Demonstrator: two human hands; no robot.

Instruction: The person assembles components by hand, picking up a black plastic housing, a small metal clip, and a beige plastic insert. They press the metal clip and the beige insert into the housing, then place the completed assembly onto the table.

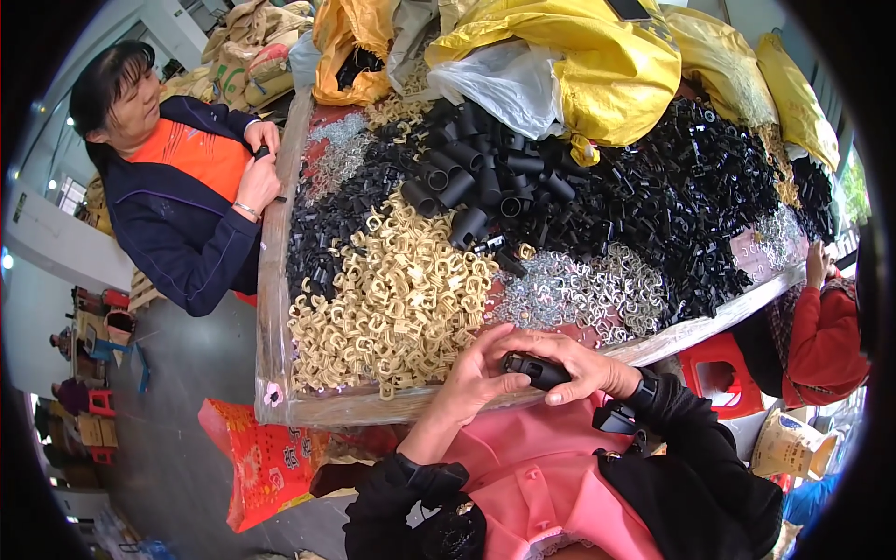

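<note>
Over the table's near edge, both my hands hold a short, rounded black plastic part [536, 371]. My left hand [474, 375] grips its left end, with the thumb along its near side. My right hand [586, 367] is curled over its right end, fingers reaching across the top. Fingers hide part of its far side. Just beyond my hands lie a pile of small tan plastic pieces [392, 299], loose tiny silver parts [541, 289] and bent silver metal clips [623, 289]. Black plastic tubes [457, 187] are heaped farther back.
A raised wooden rim [355, 408] edges the table. Small black parts [681, 196] cover its right side, with a yellow sack [616, 75] behind. A co-worker [187, 177] stands left; another in a red sleeve [826, 341] is right, near a red stool [719, 378].
</note>
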